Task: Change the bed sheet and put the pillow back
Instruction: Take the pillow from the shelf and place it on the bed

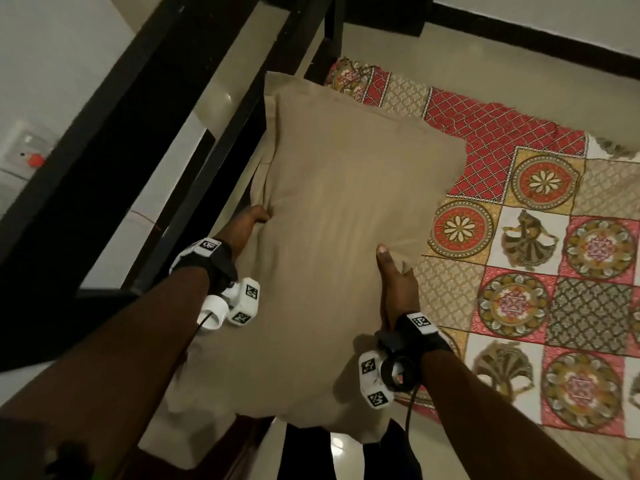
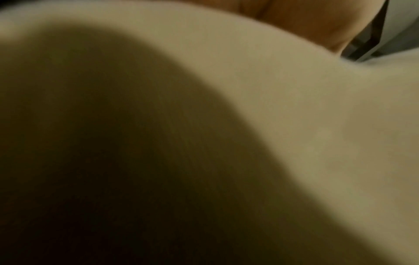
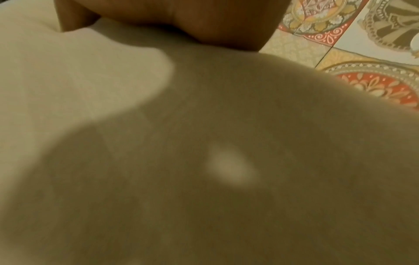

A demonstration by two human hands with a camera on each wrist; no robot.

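Grip: both hands are clamped on the pillow [image 1: 339, 216], one on each long edge; left hand [image 1: 251, 220] digs its curled fingers into the left edge, right hand [image 1: 394, 275] lays its thumb on top with the fingers hidden beneath
Wrist views: tan pillow cloth fills both, close and blurred; only the heel of each hand shows at the top
Pillow: spans the gap between the two hands and runs on past them toward the head of the bed; whether its far end already rests on the bed cannot be told
Bed sheet [image 1: 540, 244]: patterned patchwork print, spread flat just beyond the right hand and under the pillow's right edge; it looks already laid
Bed frame [image 1: 214, 140]: dark rails just outside the left hand
Step in hand: judged to be the last one, putting the pillow back
Next move: likely lower it square against the head end, clear of the rails, then let both hands go
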